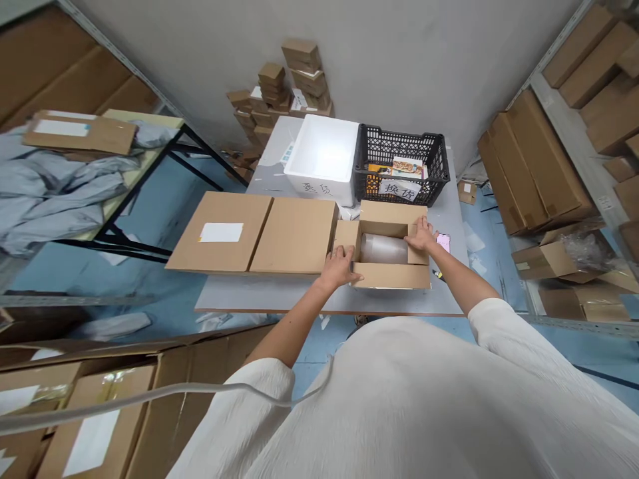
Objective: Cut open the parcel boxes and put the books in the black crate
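1. The open cardboard box [394, 274] stands on the worktop [279, 296], close to the near edge and right of centre.
2. A translucent cylinder [383, 248] lies on its side inside the box.
3. The left hand [339, 263] rests palm-down on the left flap [346, 236]. Its grip is apart, with the fingers spread flat and closed on nothing.
4. The right hand [422, 234] rests on the right flap [419, 255]. Its grip is also apart, with the fingers extended over the cardboard.
5. A pink phone [443, 242] lies just beside the right hand, toward the right edge.
6. Flat cartons [259, 233] cover the left portion of the worktop, touching the box.
7. A white foam box [322, 156] and a black crate [399, 138] stand side by side toward the far edge.
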`<state>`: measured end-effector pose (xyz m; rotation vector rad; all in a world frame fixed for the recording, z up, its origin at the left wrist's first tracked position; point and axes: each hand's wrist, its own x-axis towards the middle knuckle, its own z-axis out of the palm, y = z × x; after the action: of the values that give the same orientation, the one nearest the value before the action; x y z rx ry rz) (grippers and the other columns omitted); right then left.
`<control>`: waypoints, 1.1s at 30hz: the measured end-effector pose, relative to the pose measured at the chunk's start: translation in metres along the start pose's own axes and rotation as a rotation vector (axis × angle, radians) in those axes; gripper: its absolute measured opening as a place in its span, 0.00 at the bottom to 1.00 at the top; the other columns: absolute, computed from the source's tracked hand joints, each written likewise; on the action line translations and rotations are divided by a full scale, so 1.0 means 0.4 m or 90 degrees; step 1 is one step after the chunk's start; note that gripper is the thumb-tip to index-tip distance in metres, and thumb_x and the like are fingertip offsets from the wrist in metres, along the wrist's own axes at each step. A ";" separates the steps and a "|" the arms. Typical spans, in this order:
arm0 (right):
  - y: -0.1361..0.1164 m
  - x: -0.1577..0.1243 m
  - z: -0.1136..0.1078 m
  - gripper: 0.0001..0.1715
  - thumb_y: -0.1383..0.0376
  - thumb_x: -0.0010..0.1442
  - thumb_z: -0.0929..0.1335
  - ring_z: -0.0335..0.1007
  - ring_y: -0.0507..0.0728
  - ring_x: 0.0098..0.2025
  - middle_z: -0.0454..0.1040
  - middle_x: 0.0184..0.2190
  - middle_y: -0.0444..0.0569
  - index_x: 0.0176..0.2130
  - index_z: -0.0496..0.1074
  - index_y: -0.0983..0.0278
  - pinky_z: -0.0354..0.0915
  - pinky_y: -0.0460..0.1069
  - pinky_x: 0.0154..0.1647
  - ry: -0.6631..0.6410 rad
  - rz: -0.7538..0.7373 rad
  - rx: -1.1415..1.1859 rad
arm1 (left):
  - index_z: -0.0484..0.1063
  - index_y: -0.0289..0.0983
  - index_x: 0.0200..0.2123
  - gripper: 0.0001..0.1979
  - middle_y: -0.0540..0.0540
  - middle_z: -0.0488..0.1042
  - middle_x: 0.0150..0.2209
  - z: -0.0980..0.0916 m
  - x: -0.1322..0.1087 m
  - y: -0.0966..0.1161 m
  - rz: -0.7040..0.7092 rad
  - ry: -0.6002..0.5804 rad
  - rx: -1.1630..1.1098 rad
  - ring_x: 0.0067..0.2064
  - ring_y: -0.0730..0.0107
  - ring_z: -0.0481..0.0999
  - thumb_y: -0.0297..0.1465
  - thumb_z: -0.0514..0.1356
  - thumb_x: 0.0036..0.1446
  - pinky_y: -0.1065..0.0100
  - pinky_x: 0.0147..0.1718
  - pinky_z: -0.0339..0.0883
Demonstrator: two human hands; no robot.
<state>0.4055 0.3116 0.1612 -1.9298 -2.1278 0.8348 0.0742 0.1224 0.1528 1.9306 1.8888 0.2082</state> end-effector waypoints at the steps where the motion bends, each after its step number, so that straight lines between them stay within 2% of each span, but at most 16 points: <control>1: 0.001 -0.002 -0.005 0.69 0.34 0.61 0.74 0.41 0.83 0.85 0.38 0.88 0.64 0.84 0.49 0.56 0.36 0.87 0.80 -0.002 0.004 0.000 | 0.64 0.40 0.77 0.60 0.20 0.66 0.74 0.005 0.006 -0.009 0.003 -0.012 -0.014 0.78 0.23 0.64 0.58 0.80 0.48 0.34 0.75 0.60; 3: 0.007 -0.010 -0.023 0.66 0.38 0.61 0.74 0.41 0.83 0.86 0.40 0.88 0.62 0.84 0.52 0.56 0.40 0.85 0.81 -0.014 0.014 -0.009 | 0.64 0.41 0.76 0.59 0.23 0.67 0.73 0.012 0.012 -0.024 0.008 -0.021 -0.036 0.77 0.26 0.68 0.56 0.81 0.47 0.41 0.72 0.66; 6: 0.030 -0.036 -0.061 0.60 0.43 0.63 0.73 0.44 0.78 0.86 0.47 0.87 0.59 0.83 0.57 0.57 0.48 0.78 0.83 -0.021 -0.006 0.009 | 0.64 0.42 0.76 0.58 0.25 0.67 0.73 0.016 0.007 -0.032 0.003 -0.021 -0.057 0.76 0.27 0.69 0.53 0.81 0.47 0.43 0.71 0.68; 9: 0.077 -0.070 -0.099 0.51 0.44 0.66 0.71 0.57 0.73 0.83 0.60 0.83 0.59 0.80 0.65 0.59 0.56 0.70 0.83 0.036 -0.070 0.098 | 0.65 0.42 0.74 0.56 0.26 0.68 0.71 0.015 -0.001 -0.029 0.000 -0.015 -0.073 0.76 0.27 0.68 0.53 0.81 0.47 0.42 0.71 0.67; 12: 0.143 -0.098 -0.128 0.46 0.42 0.66 0.69 0.72 0.71 0.73 0.71 0.76 0.62 0.73 0.73 0.61 0.67 0.68 0.76 0.114 -0.080 0.197 | 0.64 0.43 0.74 0.56 0.28 0.69 0.69 0.010 -0.005 -0.025 0.004 -0.012 -0.072 0.74 0.29 0.70 0.52 0.80 0.47 0.42 0.71 0.67; 15: 0.215 -0.115 -0.147 0.42 0.41 0.64 0.70 0.80 0.71 0.64 0.79 0.68 0.65 0.66 0.78 0.63 0.74 0.68 0.69 0.160 -0.031 0.275 | 0.62 0.44 0.75 0.55 0.29 0.68 0.70 -0.003 -0.005 -0.023 0.015 -0.013 -0.056 0.73 0.30 0.72 0.50 0.81 0.49 0.44 0.70 0.69; 19: 0.290 -0.136 -0.151 0.38 0.41 0.60 0.73 0.83 0.71 0.55 0.86 0.55 0.65 0.56 0.81 0.65 0.76 0.68 0.65 0.205 0.072 0.289 | 0.59 0.43 0.78 0.59 0.27 0.64 0.75 -0.045 0.013 -0.015 0.031 -0.048 0.022 0.71 0.28 0.72 0.51 0.81 0.49 0.43 0.68 0.69; 23: 0.317 -0.156 -0.135 0.31 0.44 0.61 0.75 0.83 0.69 0.54 0.87 0.49 0.61 0.51 0.81 0.65 0.76 0.63 0.62 0.220 0.148 0.222 | 0.52 0.42 0.83 0.66 0.25 0.59 0.79 -0.096 0.067 0.001 0.054 -0.120 0.135 0.78 0.24 0.62 0.55 0.80 0.50 0.41 0.73 0.61; 27: 0.310 -0.162 -0.125 0.24 0.51 0.62 0.74 0.83 0.67 0.53 0.87 0.48 0.58 0.51 0.80 0.63 0.75 0.60 0.61 0.211 0.193 0.156 | 0.41 0.44 0.87 0.75 0.27 0.44 0.86 -0.129 0.154 0.013 0.114 -0.169 0.181 0.83 0.22 0.50 0.58 0.79 0.49 0.38 0.77 0.51; 33: 0.289 -0.162 -0.149 0.24 0.54 0.64 0.73 0.82 0.66 0.53 0.86 0.49 0.57 0.55 0.79 0.63 0.74 0.57 0.59 0.186 0.177 0.061 | 0.34 0.44 0.88 0.84 0.29 0.20 0.87 -0.153 0.264 0.000 0.143 -0.208 0.208 0.83 0.17 0.51 0.66 0.79 0.42 0.38 0.77 0.54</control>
<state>0.5442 0.2695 0.1705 -2.1730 -1.6529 0.6355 0.0565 0.2378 0.1879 2.2288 1.5647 -0.3523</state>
